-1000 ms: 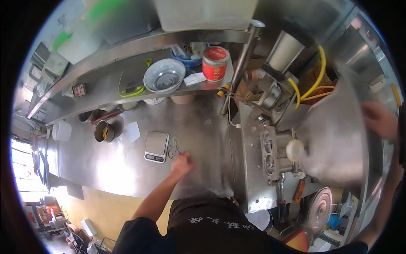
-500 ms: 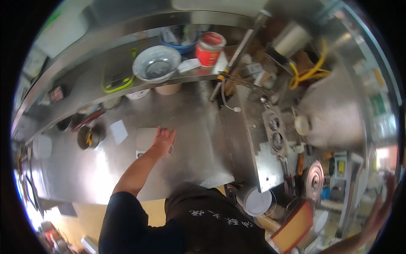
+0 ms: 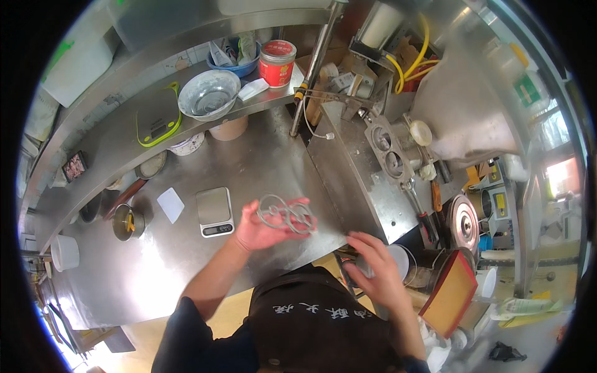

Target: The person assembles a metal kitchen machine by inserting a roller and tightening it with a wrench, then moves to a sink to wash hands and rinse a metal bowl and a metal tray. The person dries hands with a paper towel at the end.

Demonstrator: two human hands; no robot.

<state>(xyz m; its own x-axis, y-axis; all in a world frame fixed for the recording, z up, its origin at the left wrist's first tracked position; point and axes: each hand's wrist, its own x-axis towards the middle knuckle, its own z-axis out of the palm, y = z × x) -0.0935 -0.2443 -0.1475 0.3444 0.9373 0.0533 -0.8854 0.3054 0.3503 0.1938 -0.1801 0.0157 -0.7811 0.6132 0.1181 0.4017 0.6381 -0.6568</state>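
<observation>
My left hand is palm up over the front of the steel worktop, fingers curled under a grey metal double ring. Its two round loops sit side by side across the palm and fingers. To the left of that hand lies a flat white kitchen scale with a dark display and a bare plate. My right hand is held in the air to the right of the apron, past the worktop's front edge. Its fingers are stretched out and hold nothing; a white-lidded bucket is behind it.
A steel pot and a white card stand left on the worktop. On the shelf are a metal bowl, a red tin and a green-rimmed scale. To the right lies a two-cup metal mould.
My left hand has lifted off the worktop beside the scale and turned up with the double ring. My right hand has come in from the far right. The view has shifted.
</observation>
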